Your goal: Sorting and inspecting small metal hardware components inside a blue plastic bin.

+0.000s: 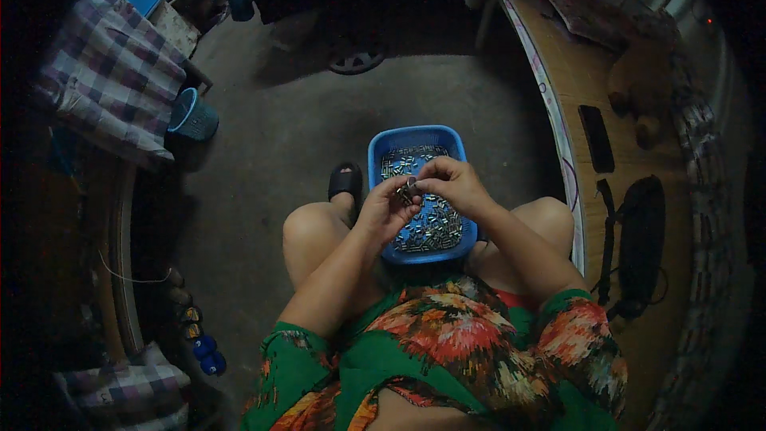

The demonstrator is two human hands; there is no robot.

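Observation:
A blue plastic basket stands between my knees, holding many small shiny metal pieces shaped like short tubes or cylinders. Above its middle, my left hand is closed with a few of these small metal pieces in its fingers. The fingertips of my right hand are pinched together against the pieces in the left. What exactly the right fingertips grip is too small to make out. Both hands meet over the basket, and their fingers hide part of its contents.
At the right runs a long wooden bench with a black phone and a dark bag on it. A blue-green bin stands by a checked cloth at the left. Blue round objects lie lower left.

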